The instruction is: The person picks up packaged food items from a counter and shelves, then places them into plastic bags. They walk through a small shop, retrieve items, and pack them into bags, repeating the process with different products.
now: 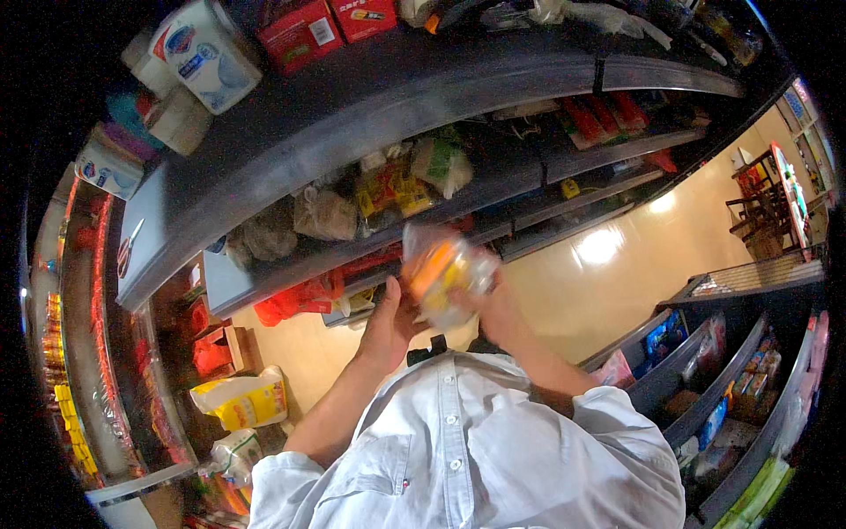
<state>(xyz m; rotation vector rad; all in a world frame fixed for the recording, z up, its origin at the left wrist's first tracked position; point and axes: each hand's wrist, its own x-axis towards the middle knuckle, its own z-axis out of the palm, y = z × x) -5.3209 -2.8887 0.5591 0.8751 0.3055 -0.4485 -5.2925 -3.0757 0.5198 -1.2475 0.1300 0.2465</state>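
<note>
Both of my hands are raised before my chest, in front of the dark shelving. A clear plastic package [446, 278] with orange and yellow on it is between them, blurred by motion. My right hand [490, 301] is at the package's right side, its fingers partly hidden and blurred. My left hand [391, 321] is at the lower left of the package, thumb up; whether its fingers touch the package cannot be told. Behind the package, a shelf holds yellow packets [393, 188] and a knotted plastic bag [325, 213].
Dark metal shelving [410, 112] curves across the front. Scissors [130, 248] lie on its left end. Red bags [301, 301] sit on a lower shelf. A yellow and white sack [248, 400] stands at the left. More stocked shelves [700, 390] rise at the right.
</note>
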